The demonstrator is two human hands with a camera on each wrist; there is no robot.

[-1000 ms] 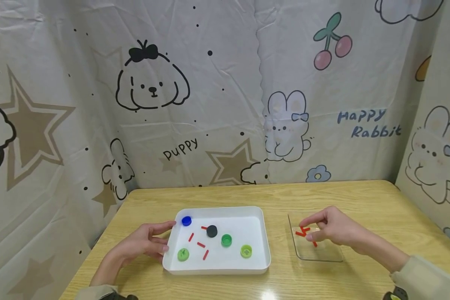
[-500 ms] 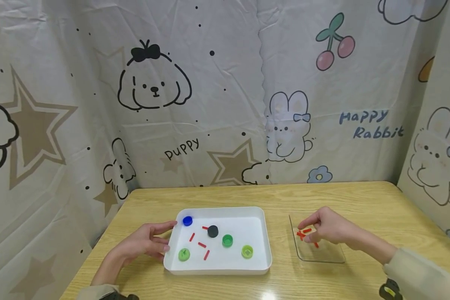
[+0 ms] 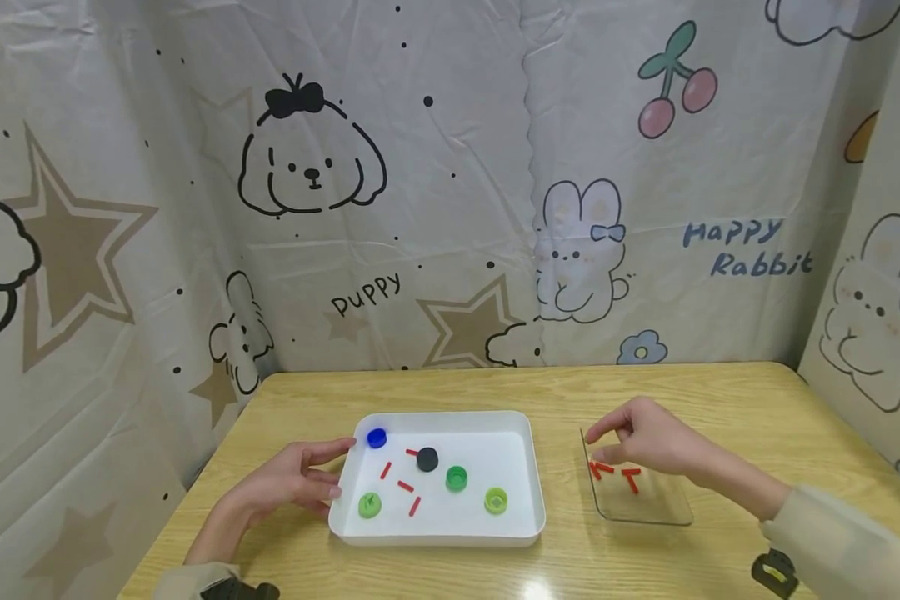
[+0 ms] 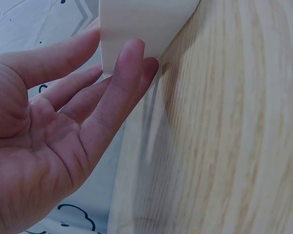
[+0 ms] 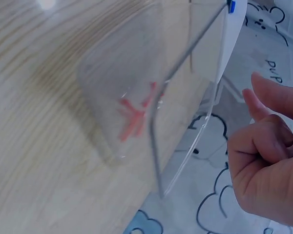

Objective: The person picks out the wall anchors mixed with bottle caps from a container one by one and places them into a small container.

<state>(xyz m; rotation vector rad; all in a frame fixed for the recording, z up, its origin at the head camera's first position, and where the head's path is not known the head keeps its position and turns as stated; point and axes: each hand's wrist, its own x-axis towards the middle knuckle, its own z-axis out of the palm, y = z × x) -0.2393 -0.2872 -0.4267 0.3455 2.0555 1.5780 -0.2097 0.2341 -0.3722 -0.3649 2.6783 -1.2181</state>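
My left hand [image 3: 296,479] touches the left end of a white tray [image 3: 487,535] with its fingers extended. In the left wrist view, its fingertips [image 4: 132,53] lie against the tray's outer wall. My right hand [image 3: 648,435] is over a clear plastic box [image 3: 645,522], near that box's left wall. Its thumb and index finger are apart with nothing visible between them, and the other fingers are curled in. Several short red sticks [image 3: 630,473] lie in the clear box below the hand; the right wrist view shows the red sticks [image 5: 134,119] blurred through the plastic.
Inside the tray are a blue cap [image 3: 377,438], a black cap [image 3: 427,459], a green cap [image 3: 456,478], a yellow-green cap [image 3: 496,501], a light green cap [image 3: 370,505] and several red sticks [image 3: 415,506]. A printed curtain [image 3: 450,208] hangs behind the wooden table [image 3: 555,387].
My right hand has risen from among the red sticks and shifted slightly left. The sticks in the clear box have spread into two groups. My left hand stays at the tray.
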